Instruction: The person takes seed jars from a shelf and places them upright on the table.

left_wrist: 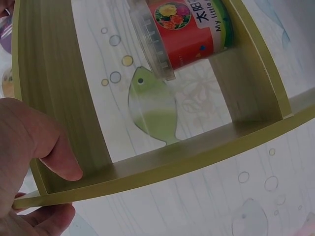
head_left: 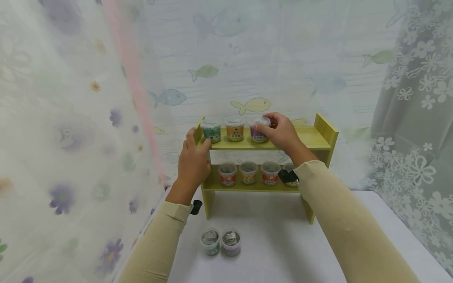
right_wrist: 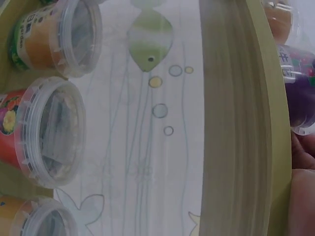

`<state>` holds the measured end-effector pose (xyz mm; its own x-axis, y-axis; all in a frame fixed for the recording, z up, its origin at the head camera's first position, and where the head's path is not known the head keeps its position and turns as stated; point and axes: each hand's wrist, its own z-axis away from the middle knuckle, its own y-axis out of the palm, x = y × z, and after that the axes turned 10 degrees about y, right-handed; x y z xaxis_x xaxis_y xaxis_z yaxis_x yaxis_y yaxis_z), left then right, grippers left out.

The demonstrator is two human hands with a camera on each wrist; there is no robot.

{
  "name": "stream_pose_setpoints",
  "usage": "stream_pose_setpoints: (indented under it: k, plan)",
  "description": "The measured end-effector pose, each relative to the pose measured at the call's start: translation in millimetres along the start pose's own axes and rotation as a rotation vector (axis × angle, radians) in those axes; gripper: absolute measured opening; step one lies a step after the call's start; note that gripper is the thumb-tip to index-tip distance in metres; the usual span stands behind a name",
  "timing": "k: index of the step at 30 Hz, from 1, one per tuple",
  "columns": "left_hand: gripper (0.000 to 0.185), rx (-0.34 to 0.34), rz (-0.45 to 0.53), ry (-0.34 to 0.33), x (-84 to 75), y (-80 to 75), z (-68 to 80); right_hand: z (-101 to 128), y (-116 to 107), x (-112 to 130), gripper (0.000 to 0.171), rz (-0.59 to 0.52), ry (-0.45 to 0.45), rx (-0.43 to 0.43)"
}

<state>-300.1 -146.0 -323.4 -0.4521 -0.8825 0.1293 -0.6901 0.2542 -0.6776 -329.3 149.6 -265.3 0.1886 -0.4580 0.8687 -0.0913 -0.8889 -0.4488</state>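
On the upper board of a yellow-green wooden shelf (head_left: 293, 147), my right hand (head_left: 281, 131) grips a lidded plastic cup with a purple label (head_left: 258, 133). In the right wrist view that purple cup (right_wrist: 299, 93) shows at the right edge, with my fingers (right_wrist: 304, 191) below it. My left hand (head_left: 194, 161) holds the shelf's left side panel, its thumb (left_wrist: 61, 160) inside and other fingers outside in the left wrist view. Left of the purple cup stand an orange-labelled cup (head_left: 235, 130) and a green-labelled cup (head_left: 211, 133).
The lower board carries several cups, among them a red one (head_left: 227, 177), an orange one (head_left: 249, 175) and another red one (head_left: 270, 175). A green-labelled cup (head_left: 210, 247) and a purple-labelled cup (head_left: 231, 247) stand on the white tabletop (head_left: 269, 243) in front. Fish-printed curtain (head_left: 283, 59) hangs behind.
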Motion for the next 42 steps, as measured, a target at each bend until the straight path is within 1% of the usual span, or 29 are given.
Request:
stream_pose_setpoints:
  k: [6,10,15,20,28,34,42]
  plan:
    - [0.037,-0.007,0.006,0.009,-4.6,0.4,1.1,3.1,-4.1,1.6,0.076,0.058,0.001,-0.001]
    - [0.039,-0.010,-0.009,-0.001,-5.4,-0.6,1.4,5.2,-7.2,3.6,0.077,0.079,0.000,0.012]
    - [0.040,-0.007,-0.015,-0.011,-5.5,-2.9,1.8,10.2,-10.8,5.1,0.077,0.057,0.000,0.036]
    - [0.041,-0.006,-0.013,-0.015,-6.4,-3.8,2.8,14.8,-13.4,3.1,0.075,0.055,-0.019,0.039]
    - [0.040,0.000,-0.011,-0.038,-7.9,-3.9,10.5,26.3,-12.8,-2.4,0.072,0.018,-0.028,0.080]
    - [0.038,-0.016,-0.012,-0.017,-11.0,-3.9,10.0,32.5,-19.1,-4.0,0.070,-0.007,-0.042,0.079]
    - [0.041,-0.017,-0.022,-0.025,-11.7,-2.3,9.8,35.9,-20.9,-2.5,0.069,-0.006,-0.030,0.079]
